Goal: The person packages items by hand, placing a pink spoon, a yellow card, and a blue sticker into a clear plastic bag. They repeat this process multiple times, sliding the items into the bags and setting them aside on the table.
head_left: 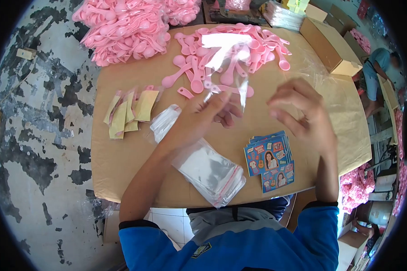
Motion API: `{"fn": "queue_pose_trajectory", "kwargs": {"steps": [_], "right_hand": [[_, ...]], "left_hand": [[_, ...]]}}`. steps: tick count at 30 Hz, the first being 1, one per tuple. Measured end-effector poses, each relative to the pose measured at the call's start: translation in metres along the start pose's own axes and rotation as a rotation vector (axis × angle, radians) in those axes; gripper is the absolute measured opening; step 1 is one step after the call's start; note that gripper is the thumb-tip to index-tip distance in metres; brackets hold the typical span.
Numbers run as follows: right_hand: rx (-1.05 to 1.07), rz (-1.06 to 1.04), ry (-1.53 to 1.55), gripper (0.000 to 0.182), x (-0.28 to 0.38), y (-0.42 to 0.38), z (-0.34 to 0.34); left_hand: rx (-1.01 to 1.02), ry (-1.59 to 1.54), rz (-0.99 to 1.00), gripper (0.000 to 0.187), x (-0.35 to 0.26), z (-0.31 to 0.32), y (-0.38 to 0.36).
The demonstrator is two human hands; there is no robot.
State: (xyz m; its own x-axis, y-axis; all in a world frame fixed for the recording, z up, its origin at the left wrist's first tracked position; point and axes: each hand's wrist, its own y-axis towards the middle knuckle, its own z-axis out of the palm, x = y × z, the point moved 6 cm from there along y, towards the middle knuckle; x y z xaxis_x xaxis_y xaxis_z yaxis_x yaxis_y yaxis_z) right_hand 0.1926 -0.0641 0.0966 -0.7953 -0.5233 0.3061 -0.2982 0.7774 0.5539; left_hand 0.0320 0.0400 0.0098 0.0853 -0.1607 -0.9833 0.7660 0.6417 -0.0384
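Note:
My left hand [217,108] is closed on the lower end of a clear plastic bag [226,49], which stands up from the fingers and shines with white glare. To its right my right hand [303,108] is raised over the table, slightly blurred, fingers curved and apart from the thumb, with nothing visible between them. Beneath my left forearm lies a stack of clear plastic bags [212,174] with red-striped edges. Blue printed cards [269,158] lie piled below my right hand. Behind the held bag spreads a heap of pink measuring spoons [257,49].
Several filled packets with yellowish cards [132,110] lie at the left of the brown-covered table [117,167]. Big bags of pink spoons [126,34] sit at the back left. A cardboard box [332,45] stands back right, and another person [376,74] is beyond it.

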Motion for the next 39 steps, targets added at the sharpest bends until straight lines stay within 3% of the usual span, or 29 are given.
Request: {"fn": "queue_pose_trajectory", "kwargs": {"steps": [3, 5, 8, 17, 20, 21, 24, 27, 29, 31, 39], "right_hand": [[0.310, 0.262, 0.050, 0.039, 0.003, -0.046, -0.011], [0.357, 0.492, 0.032, 0.051, -0.002, -0.094, -0.017], [0.360, 0.663, -0.008, 0.058, 0.001, -0.137, -0.012], [0.035, 0.570, 0.098, 0.031, -0.003, -0.174, 0.007], [0.181, 0.854, 0.519, 0.022, -0.011, -0.209, -0.004], [0.363, 0.771, 0.485, 0.014, -0.011, -0.211, -0.012], [0.411, 0.629, 0.500, 0.011, -0.010, -0.192, -0.038], [-0.011, 0.463, 0.684, 0.016, -0.029, -0.160, -0.064], [-0.172, 0.489, 0.569, 0.022, -0.036, -0.118, -0.062], [-0.171, 0.665, 0.668, 0.023, -0.036, -0.065, -0.040], [0.093, 0.677, 0.736, 0.026, -0.105, -0.018, 0.067]], "left_hand": [[-0.071, -0.110, 0.035, 0.035, -0.004, -0.002, -0.001], [-0.110, -0.174, 0.070, 0.034, -0.009, -0.002, -0.002], [-0.094, -0.288, 0.067, 0.033, -0.012, 0.001, -0.004], [-0.101, -0.212, -0.015, 0.038, -0.014, 0.012, -0.005], [-0.065, -0.282, -0.024, 0.040, -0.007, 0.011, -0.003], [-0.041, -0.296, -0.023, 0.041, -0.008, 0.008, -0.004], [-0.042, -0.303, 0.006, 0.040, -0.011, 0.009, -0.006], [-0.065, -0.270, 0.040, 0.038, -0.010, 0.006, -0.005], [-0.111, -0.280, 0.020, 0.036, -0.010, 0.005, -0.005], [-0.141, -0.300, 0.081, 0.033, -0.005, -0.003, -0.002], [-0.436, -0.371, 0.181, 0.034, -0.003, -0.033, 0.000]]}}
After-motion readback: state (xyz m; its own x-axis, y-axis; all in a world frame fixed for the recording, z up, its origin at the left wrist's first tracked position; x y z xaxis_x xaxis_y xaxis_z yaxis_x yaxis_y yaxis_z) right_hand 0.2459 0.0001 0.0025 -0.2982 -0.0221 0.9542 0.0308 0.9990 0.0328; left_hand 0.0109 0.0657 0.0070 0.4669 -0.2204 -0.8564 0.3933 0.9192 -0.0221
